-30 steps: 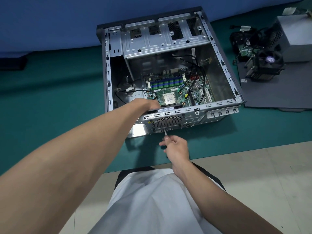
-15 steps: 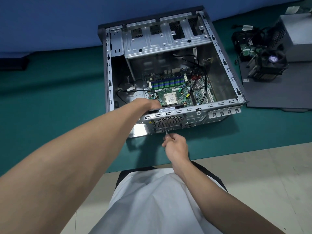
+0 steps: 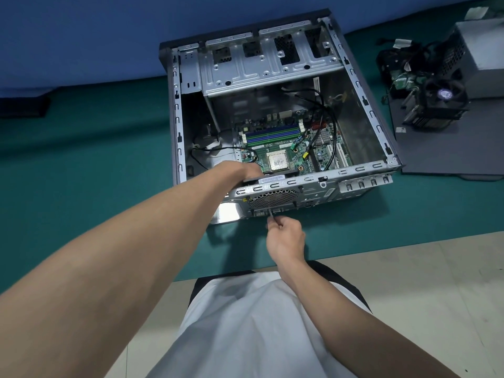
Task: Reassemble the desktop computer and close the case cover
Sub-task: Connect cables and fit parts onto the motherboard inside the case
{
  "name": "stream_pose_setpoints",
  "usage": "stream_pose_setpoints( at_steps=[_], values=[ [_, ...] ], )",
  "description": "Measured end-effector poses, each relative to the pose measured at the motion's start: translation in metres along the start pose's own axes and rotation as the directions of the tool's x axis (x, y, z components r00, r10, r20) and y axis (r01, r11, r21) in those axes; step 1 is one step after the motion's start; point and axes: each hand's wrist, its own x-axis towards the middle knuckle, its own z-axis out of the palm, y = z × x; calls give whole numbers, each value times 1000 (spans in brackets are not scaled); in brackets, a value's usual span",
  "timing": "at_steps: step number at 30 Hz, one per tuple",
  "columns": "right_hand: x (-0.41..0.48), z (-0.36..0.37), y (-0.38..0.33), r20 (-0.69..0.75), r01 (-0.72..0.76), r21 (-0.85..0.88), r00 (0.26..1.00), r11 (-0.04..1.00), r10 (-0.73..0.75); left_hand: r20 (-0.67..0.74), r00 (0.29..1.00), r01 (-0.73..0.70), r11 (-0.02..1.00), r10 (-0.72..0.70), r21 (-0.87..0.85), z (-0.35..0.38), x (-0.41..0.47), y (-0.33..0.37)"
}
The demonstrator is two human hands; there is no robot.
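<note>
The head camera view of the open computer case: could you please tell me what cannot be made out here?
- Left hand: its fingers are hidden behind the case's rear wall, so what it holds is unknown.
- Thin tool in the right hand: tip and any screw too small to see.
- Power supply: cut off by the right edge.
- CPU markings: blurred.

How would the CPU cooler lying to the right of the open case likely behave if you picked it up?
The CPU cooler probably feels heavy for its size, given its metal fins. It looks rigid, though thin fins may bend. Its trailing wires could snag.
</note>
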Motion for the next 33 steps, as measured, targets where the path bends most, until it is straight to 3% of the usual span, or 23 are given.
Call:
stream_pose_setpoints(
  at_steps=[7, 10, 14, 17, 30, 33],
  values=[
    [6, -4, 0, 46, -39, 24, 998, 999, 38, 3, 1000, 11, 1000, -11, -1, 0, -6, 5],
    [7, -4, 1, 112, -108, 183, 990, 977, 89, 13, 1000, 25, 1000, -25, -3, -2, -12, 9],
    [8, -9, 0, 302, -268, 464, 944, 844, 134, 6, 1000, 12, 999, -12, 38, 0, -11, 8],
    [10, -14, 2, 427, -355, 559, 898, 749, 107, -14, 1000, 14, 999, -13, 49, -1, -15, 11],
    [21, -17, 11, 678, -620, 602, 730, 503, 89, -30, 999, 11, 997, -9, 73, -1, -19, 13],
    [20, -14, 13, 659, -607, 621, 747, 496, 90, -20, 999, 31, 997, -30, 66, -2, -19, 12]
  ],
)
